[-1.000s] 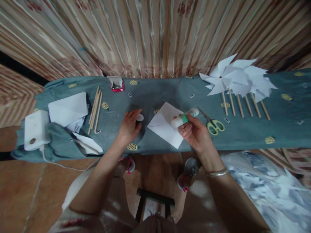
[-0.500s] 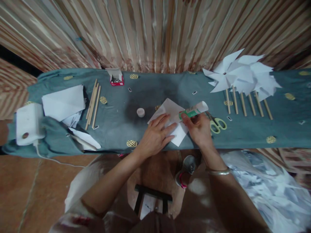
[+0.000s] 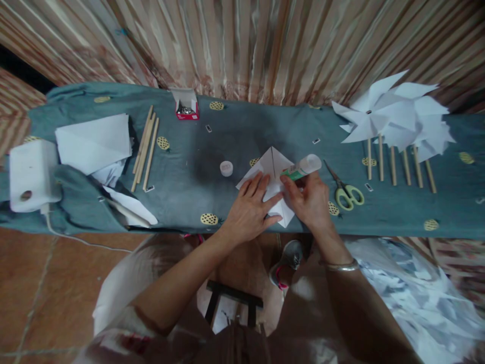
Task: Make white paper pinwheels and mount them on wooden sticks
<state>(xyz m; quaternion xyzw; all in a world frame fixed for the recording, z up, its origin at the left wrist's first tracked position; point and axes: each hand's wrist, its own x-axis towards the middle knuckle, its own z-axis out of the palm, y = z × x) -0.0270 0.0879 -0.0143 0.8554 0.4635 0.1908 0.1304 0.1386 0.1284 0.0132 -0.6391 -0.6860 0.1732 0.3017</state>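
Observation:
A white sheet of folded paper [image 3: 278, 157] lies on the cloth-covered table in front of me, turned corner-up with a crease down its middle. Spread over its left half, my left hand [image 3: 252, 207] presses it flat with fingers apart. My right hand [image 3: 311, 201] grips a green and white glue stick [image 3: 305, 166], tilted so its lower end is at the paper's right side. The glue's tip is hidden by the fingers. Left of the paper sits a white cap [image 3: 226, 168]. Scissors [image 3: 344, 192] with pale green handles lie right of my right hand.
Paper pinwheels [image 3: 401, 114] on wooden sticks lie at the right. At the left are loose wooden sticks [image 3: 146, 146], stacked paper [image 3: 94, 141] and a white corded device [image 3: 32, 177]. A red box [image 3: 187, 114] of small metal pieces stands near the back edge.
The view has shifted a little. My right hand has moved the glue stick slightly on the paper, and more of the scissors shows. My left hand still holds the sheet down.

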